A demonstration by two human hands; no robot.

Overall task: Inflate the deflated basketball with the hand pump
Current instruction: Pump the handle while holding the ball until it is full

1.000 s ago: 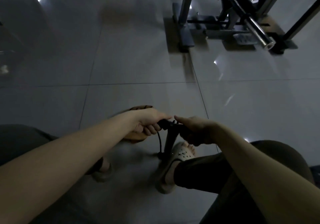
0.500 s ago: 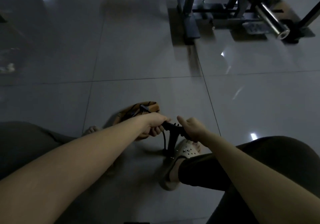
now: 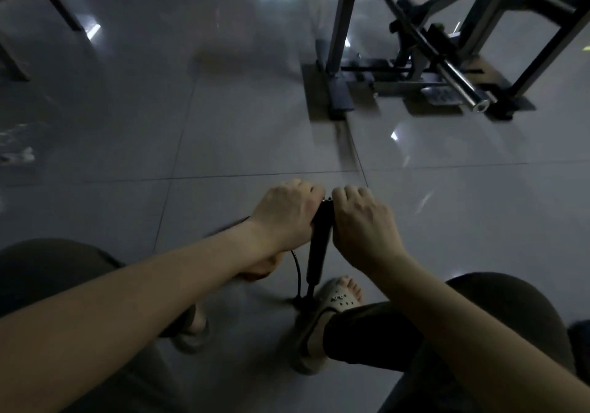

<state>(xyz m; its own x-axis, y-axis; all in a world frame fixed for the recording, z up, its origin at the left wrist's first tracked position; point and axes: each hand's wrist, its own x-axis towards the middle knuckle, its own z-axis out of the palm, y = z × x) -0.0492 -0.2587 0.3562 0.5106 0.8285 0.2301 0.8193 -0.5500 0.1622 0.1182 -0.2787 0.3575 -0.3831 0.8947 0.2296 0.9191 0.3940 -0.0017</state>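
A black hand pump (image 3: 318, 246) stands upright on the grey tile floor, its base by my right foot. My left hand (image 3: 281, 218) grips the left side of its T-handle and my right hand (image 3: 364, 224) grips the right side. A thin black hose (image 3: 298, 272) curves down from the pump toward its base. The orange-brown basketball (image 3: 260, 267) lies on the floor under my left wrist, mostly hidden by my forearm. The handle stands high above the base, with the barrel showing between my hands.
My right foot in a pale clog (image 3: 332, 304) rests by the pump base; my left foot (image 3: 191, 329) is to the left. A metal weight bench frame (image 3: 412, 71) with a steel bar (image 3: 463, 90) stands at the back right. Dark furniture legs (image 3: 19, 29) are at the far left.
Both hands have lifted the pump handle upward, so the pump shaft is extended. The ball is more hidden under my left arm. The view has tilted up.
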